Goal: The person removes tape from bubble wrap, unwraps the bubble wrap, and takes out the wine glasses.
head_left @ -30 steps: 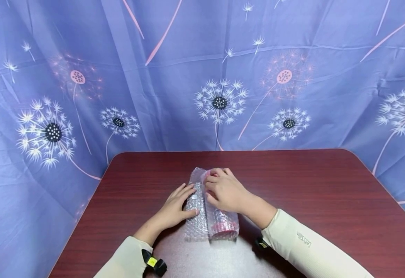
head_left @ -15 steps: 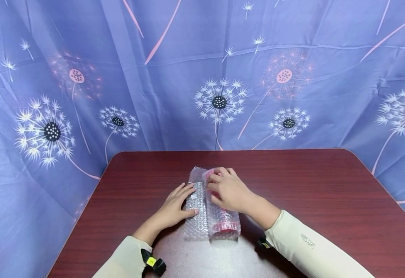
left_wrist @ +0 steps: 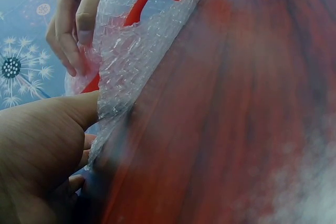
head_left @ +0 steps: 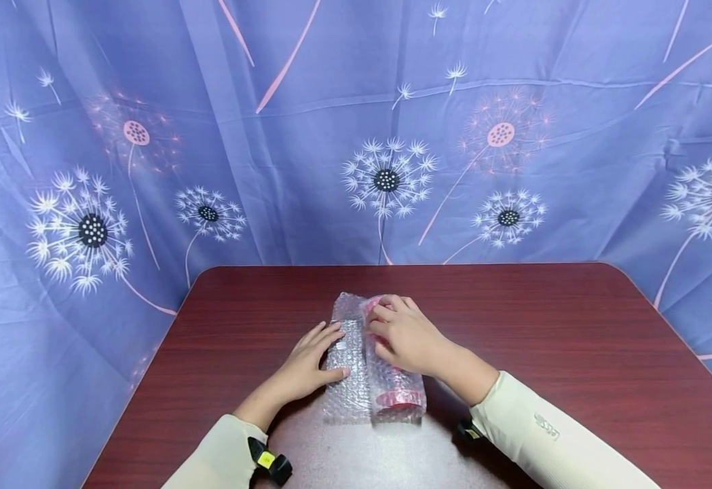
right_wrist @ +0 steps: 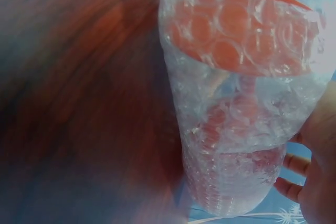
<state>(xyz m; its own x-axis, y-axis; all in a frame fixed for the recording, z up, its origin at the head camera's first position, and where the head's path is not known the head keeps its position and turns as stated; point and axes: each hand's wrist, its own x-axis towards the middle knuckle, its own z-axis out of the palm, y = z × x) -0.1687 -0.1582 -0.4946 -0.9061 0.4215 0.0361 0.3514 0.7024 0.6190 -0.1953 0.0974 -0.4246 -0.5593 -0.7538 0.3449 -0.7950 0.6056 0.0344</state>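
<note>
A sheet of bubble wrap [head_left: 347, 394] lies near the middle of the table, its right part rolled around a red object [head_left: 400, 399]. Through the plastic the object shows a round, flat red end [right_wrist: 231, 35] and, in the left wrist view, a narrow red bar [left_wrist: 138, 8] joining that end. My left hand [head_left: 303, 370] rests with fairly straight fingers on the flat left part of the wrap, thumb spread toward the roll. My right hand [head_left: 409, 339] holds the wrapped roll from above, fingers curled over its far half and hiding much of it.
The dark red wooden table [head_left: 545, 326] extends on all sides of the wrap. Behind its far edge hangs a blue curtain [head_left: 307, 170] with dandelion prints. A black strap device [head_left: 270, 462] sits on the left wrist.
My right hand and the wrapped roll have shifted slightly to the right, widening the flat strip of bubble wrap a little. My left hand has stayed in place.
</note>
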